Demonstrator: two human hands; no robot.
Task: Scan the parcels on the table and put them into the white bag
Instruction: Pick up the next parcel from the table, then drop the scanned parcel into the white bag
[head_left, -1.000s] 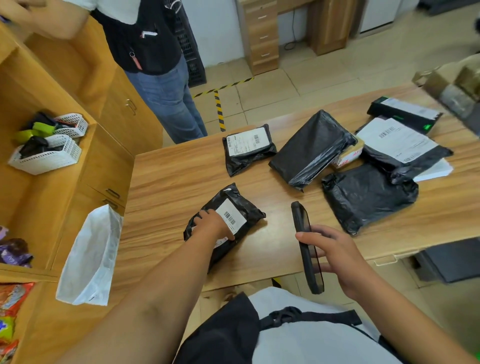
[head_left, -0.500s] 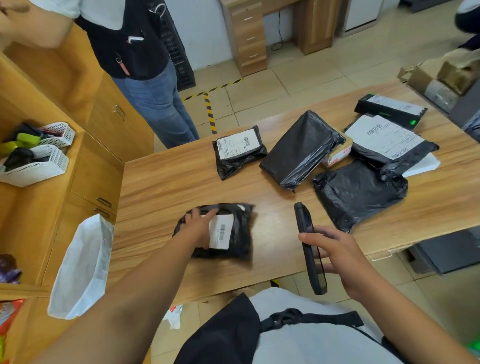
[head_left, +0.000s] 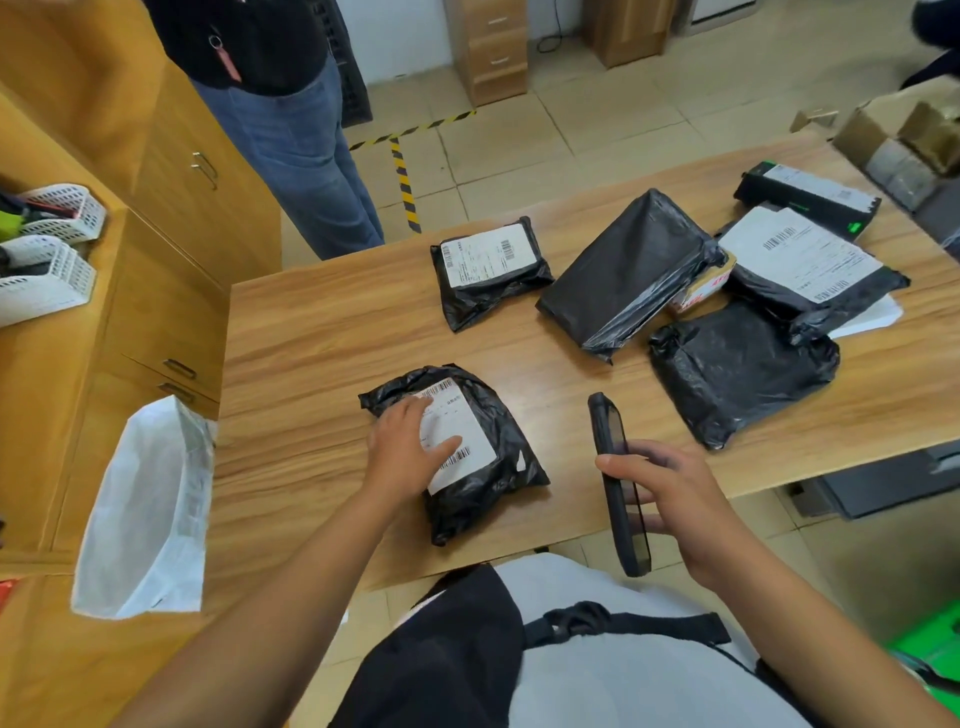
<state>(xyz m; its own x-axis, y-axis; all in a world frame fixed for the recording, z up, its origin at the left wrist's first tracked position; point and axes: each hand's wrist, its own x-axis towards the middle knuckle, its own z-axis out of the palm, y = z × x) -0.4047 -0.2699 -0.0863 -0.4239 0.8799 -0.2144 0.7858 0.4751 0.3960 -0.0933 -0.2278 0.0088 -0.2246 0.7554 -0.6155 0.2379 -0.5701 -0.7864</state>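
The left grip (head_left: 410, 447), fingers flat, is pressing the parcel (head_left: 493, 410) on the tabletop (head_left: 322, 364); the right grip (head_left: 675, 499) is holding the scanner (head_left: 618, 483), which should be aiming squarely at the uncovered barcode (head_left: 442, 387).

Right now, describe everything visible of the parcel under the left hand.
The parcel is a soft, crinkled black plastic mailer, lying flat near the front edge of the wooden table, apart from the other parcels. A white shipping label faces up, with one barcode at its far end and another at its near right edge; the print is too small to read. The left hand rests on it, fingers straight over the label's left part. Nothing else touches it.
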